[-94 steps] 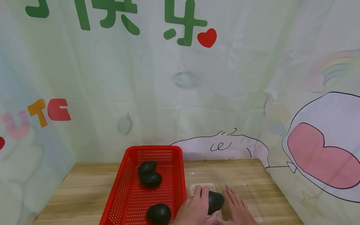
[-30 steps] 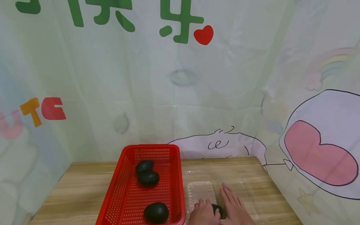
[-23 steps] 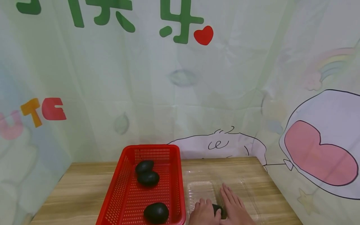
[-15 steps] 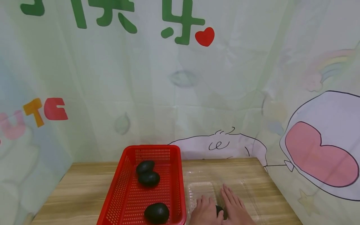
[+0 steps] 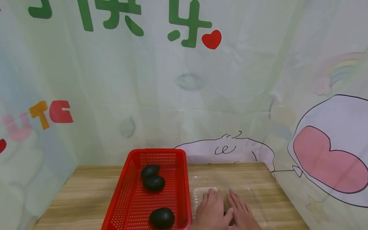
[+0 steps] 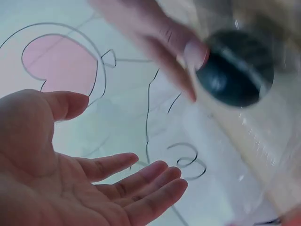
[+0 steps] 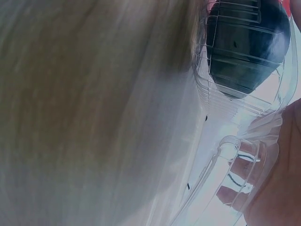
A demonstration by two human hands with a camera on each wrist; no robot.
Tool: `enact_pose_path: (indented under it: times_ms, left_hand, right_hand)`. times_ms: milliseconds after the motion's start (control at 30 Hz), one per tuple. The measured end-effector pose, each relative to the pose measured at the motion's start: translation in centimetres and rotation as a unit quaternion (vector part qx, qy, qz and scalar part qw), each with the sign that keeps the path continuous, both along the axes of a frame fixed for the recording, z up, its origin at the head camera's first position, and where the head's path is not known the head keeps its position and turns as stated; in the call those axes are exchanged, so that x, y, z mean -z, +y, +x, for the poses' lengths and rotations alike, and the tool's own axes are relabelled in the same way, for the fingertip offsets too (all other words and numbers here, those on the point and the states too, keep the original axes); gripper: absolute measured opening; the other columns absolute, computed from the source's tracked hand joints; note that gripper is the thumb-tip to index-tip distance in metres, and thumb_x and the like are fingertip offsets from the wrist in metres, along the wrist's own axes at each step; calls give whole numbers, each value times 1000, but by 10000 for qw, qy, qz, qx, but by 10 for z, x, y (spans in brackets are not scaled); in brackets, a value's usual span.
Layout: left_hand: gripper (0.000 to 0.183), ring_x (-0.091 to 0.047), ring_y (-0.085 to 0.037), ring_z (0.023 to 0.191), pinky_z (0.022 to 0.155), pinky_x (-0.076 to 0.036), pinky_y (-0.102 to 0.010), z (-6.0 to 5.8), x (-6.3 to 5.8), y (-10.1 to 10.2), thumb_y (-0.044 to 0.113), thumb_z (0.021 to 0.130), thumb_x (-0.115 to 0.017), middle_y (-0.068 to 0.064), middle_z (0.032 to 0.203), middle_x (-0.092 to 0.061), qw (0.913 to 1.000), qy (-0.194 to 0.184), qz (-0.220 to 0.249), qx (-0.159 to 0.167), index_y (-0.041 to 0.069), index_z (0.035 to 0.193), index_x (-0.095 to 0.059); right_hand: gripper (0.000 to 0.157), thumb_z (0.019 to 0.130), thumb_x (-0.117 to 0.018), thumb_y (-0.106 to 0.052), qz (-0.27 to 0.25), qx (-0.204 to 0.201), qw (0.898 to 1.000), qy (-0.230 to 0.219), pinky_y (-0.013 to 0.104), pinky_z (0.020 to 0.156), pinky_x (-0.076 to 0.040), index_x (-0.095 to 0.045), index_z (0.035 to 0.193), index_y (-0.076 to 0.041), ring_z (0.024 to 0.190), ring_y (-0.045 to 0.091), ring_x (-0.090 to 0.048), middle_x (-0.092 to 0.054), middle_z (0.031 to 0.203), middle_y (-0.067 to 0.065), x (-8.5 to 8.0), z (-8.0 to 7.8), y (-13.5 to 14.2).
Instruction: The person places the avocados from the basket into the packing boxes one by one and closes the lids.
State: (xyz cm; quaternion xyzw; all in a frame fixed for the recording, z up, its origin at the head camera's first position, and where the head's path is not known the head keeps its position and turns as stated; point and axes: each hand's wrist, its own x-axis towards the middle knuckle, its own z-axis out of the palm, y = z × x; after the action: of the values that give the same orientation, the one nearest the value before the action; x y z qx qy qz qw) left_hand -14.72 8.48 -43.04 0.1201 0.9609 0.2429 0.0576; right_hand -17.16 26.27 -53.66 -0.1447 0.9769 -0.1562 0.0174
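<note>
A dark green avocado [image 7: 247, 47] sits in a clear plastic box [image 5: 205, 191], seen through its ribbed wall in the right wrist view. In the head view, my left hand [image 5: 211, 209] hides most of the avocado. My left hand [image 6: 94, 165] has loosely spread fingers and nothing in them in the left wrist view, apart from the avocado [image 6: 235, 68]. Straight-fingered, my right hand [image 5: 241, 210] rests at the box's right part. Its thumb lies beside the avocado's edge; whether they touch I cannot tell.
A red perforated basket [image 5: 187, 179] stands left of the box. In it lie three more dark avocados, two touching at the back [image 5: 153, 183] and one at the front [image 5: 162, 218]. A printed cloth [image 5: 187, 111] hangs behind the wooden table [image 5: 69, 198].
My left hand has lowered the avocado into the clear box beside my right hand. Its fingers have since come off the avocado and straightened. My right hand has stayed nearly still.
</note>
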Motion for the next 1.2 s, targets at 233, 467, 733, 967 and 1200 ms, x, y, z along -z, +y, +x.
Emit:
enact_pose_path:
  times_ms: [233, 467, 733, 967, 1200]
  left_hand:
    - [69, -52, -31, 113, 96, -47, -53, -9, -20, -27, 53, 81, -66, -12, 134, -52, 9991, 251, -69, -336, 10, 134, -51]
    - [70, -52, -27, 100, 89, -53, -49, -19, -29, -60, 48, 75, -73, -10, 125, -54, 9955, 687, -111, -637, 11, 131, -51]
    - [66, -50, -24, 84, 74, -58, -46, -33, -30, -91, 44, 71, -77, -10, 107, -54, 9891, 1191, -433, -753, 9, 122, -53]
    - [61, -51, -25, 82, 73, -57, -49, -47, -28, -117, 41, 69, -79, -12, 108, -56, 9843, 1469, -606, -765, 10, 116, -54]
    - [75, -50, -27, 91, 75, -56, -51, -55, -28, -138, 47, 69, -79, -12, 113, -54, 9904, 972, -579, -790, 10, 128, -50]
  right_hand:
    - [118, 65, -58, -83, -53, 254, 9993, 260, 64, 102, -31, -30, 149, -6, 142, 35, -28, -25, 157, 11, -2, 4, -6]
    - [121, 63, -55, -87, 34, 321, 9992, 254, 63, 104, -31, -30, 149, -7, 142, 35, -27, -25, 157, 12, -1, 5, -5]
    - [121, 63, -54, -88, 131, 336, 9991, 202, 64, 105, -29, -31, 149, -5, 142, 37, -28, -24, 157, 14, -1, 4, -5]
    - [120, 64, -55, -86, 62, 276, 9994, 200, 64, 104, -29, -30, 149, -5, 141, 38, -28, -25, 157, 14, -5, 5, -6]
    - [119, 65, -55, -85, -12, 248, 9995, 172, 66, 104, -28, -29, 150, -6, 142, 38, -26, -23, 158, 14, -6, 5, -8]
